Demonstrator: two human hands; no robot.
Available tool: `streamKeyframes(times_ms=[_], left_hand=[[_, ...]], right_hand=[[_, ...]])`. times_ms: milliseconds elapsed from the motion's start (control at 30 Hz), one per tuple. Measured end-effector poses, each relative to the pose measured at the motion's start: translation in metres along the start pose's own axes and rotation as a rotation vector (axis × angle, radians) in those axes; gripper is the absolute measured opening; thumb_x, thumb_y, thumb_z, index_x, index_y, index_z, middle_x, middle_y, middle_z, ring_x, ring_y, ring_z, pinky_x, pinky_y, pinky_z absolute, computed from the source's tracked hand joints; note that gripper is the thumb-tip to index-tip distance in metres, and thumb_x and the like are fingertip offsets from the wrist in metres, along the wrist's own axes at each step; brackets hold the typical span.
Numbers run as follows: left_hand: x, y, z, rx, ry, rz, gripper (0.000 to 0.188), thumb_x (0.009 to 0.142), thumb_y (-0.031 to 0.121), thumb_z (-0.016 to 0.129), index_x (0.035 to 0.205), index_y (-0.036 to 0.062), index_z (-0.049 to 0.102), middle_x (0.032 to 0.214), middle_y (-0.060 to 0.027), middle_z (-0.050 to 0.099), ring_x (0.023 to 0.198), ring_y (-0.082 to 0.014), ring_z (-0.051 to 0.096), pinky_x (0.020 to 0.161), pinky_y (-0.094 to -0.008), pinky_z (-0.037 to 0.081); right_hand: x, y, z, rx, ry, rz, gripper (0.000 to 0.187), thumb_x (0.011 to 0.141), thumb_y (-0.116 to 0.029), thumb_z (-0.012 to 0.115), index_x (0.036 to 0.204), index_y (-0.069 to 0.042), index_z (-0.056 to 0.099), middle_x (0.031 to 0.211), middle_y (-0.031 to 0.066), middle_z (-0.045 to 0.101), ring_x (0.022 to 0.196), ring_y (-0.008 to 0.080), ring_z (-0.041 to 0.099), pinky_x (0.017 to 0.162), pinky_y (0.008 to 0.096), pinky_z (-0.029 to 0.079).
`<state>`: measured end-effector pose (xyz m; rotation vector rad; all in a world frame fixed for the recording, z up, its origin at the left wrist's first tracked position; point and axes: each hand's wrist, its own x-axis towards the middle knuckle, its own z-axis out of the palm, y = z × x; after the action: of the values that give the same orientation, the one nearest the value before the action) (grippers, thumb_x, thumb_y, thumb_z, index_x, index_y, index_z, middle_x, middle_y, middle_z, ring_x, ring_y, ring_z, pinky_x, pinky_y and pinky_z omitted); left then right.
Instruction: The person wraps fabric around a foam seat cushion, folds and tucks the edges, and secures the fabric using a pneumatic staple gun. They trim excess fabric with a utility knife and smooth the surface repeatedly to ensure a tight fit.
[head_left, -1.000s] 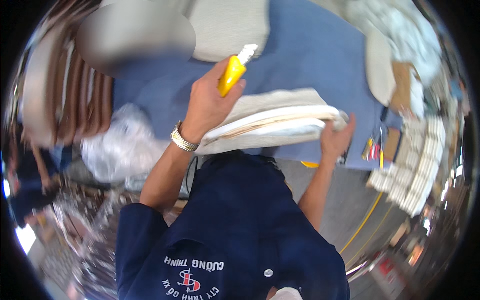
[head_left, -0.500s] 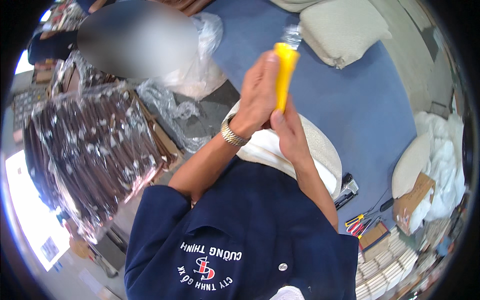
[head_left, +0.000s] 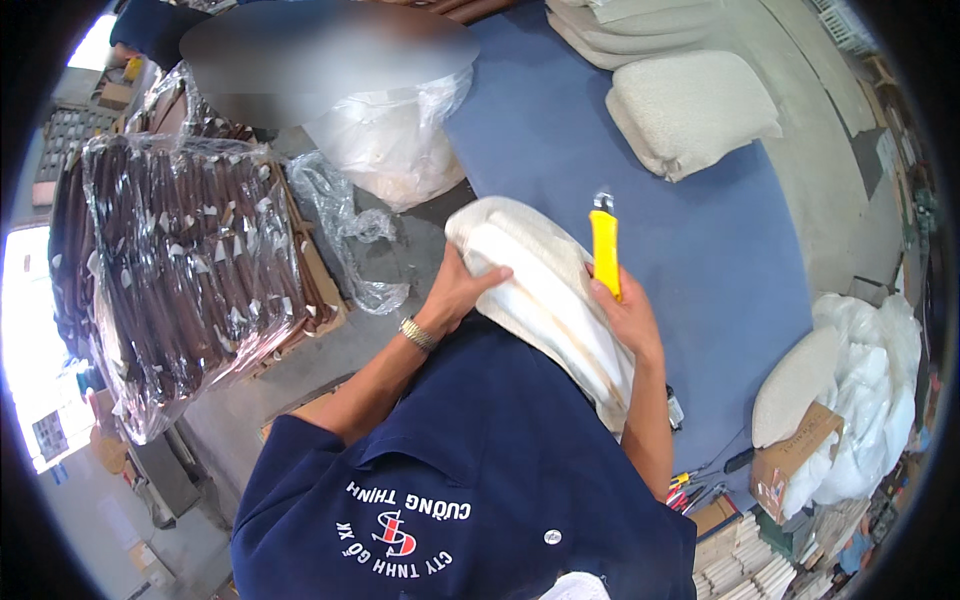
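Observation:
A cream fabric cushion with a white underside rests against my front at the table's near edge. My left hand is closed on its left end, thumb on the white side. My right hand grips a yellow-handled tool with a short metal head pointing away from me; its exact kind cannot be made out. That hand is also against the cushion's right side, and its palm side is partly hidden.
More cream cushions lie on the blue table at the far right. Hand tools and a cardboard box are at the near right. Plastic-wrapped brown pieces stand left. Another person's sleeve shows at the far left.
My hands have come apart and down from the raised tool. The left hand has gone to the cushion's left end; the right has kept the tool, lowering it beside the cushion.

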<state>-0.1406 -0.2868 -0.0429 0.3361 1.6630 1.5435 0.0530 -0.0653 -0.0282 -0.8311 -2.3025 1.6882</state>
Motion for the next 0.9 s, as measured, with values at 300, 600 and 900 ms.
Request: streamKeyframes(times_ms=[300, 600, 900], left_hand=[[0.126, 0.053, 0.067, 0.230, 0.054, 0.113, 0.083, 0.097, 0.026, 0.075, 0.161, -0.0013, 0.030, 0.142, -0.0243, 0.061, 0.127, -0.0281, 0.062, 0.107, -0.0355, 0.049], [0.143, 0.052, 0.059, 0.527, 0.146, 0.382, 0.057, 0.094, 0.021, 0.067, 0.145, -0.0018, 0.055, 0.125, -0.0270, 0.070, 0.116, -0.0371, 0.070, 0.100, -0.0397, 0.053], [0.147, 0.059, 0.076, 0.681, 0.364, 0.603, 0.049, 0.089, 0.015, 0.068, 0.136, 0.0037, 0.064, 0.107, -0.0242, 0.072, 0.099, -0.0379, 0.072, 0.090, -0.0449, 0.056]], right_hand=[[0.100, -0.083, -0.016, -0.480, 0.312, -0.067, 0.044, 0.095, -0.036, 0.071, 0.117, 0.003, 0.066, 0.115, 0.0242, 0.067, 0.106, 0.0421, 0.065, 0.087, 0.0501, 0.050], [0.122, -0.075, 0.006, -0.310, 0.290, 0.203, 0.071, 0.072, -0.050, 0.089, 0.112, 0.003, 0.065, 0.107, 0.0238, 0.074, 0.102, 0.0431, 0.072, 0.087, 0.0499, 0.056], [0.128, -0.075, 0.004, -0.360, 0.282, 0.189, 0.057, 0.076, -0.047, 0.082, 0.107, -0.002, 0.067, 0.102, 0.0249, 0.075, 0.099, 0.0447, 0.072, 0.085, 0.0521, 0.056]])
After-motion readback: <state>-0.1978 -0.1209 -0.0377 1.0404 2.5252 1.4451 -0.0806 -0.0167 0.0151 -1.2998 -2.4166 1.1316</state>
